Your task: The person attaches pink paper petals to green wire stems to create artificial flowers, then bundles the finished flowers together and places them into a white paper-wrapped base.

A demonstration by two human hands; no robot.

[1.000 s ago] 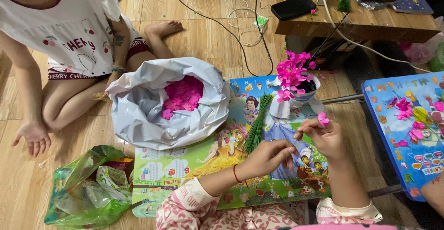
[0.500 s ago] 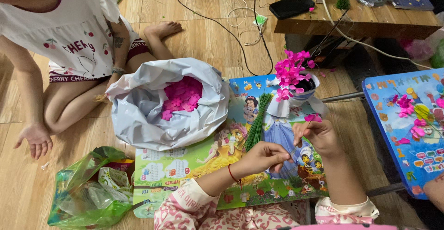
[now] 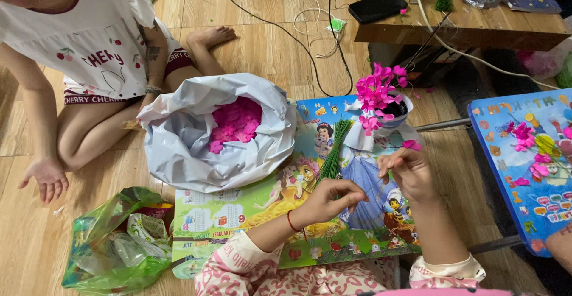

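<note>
Bag (image 3: 196, 147) with petals (image 3: 235, 123) inside: on mat (image 3: 250, 206), left side. Stems (image 3: 333, 153): right of bag, beside cup (image 3: 387, 117) of flowers (image 3: 378, 90). Plastic bag (image 3: 113, 248): floor, left of mat. Small table (image 3: 524, 165): far right. Phone (image 3: 378, 6): on bench (image 3: 476, 25) behind.

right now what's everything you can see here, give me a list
bag of petals: one, grey-white, open, pink petals inside, on the board's left end
green stems: one bundle, on the board beside the bag
flower cup: one, white, holding finished pink flowers, at the board's far edge
picture board: one, colourful, on the floor
blue table: one, at right, loose pink flowers on it
green plastic bag: one, crumpled, floor at lower left
phone: one, black, on the wooden table at top
seated person: one, white shirt, at left
left hand: pinching a thin stem
right hand: holding a pink flower
</note>
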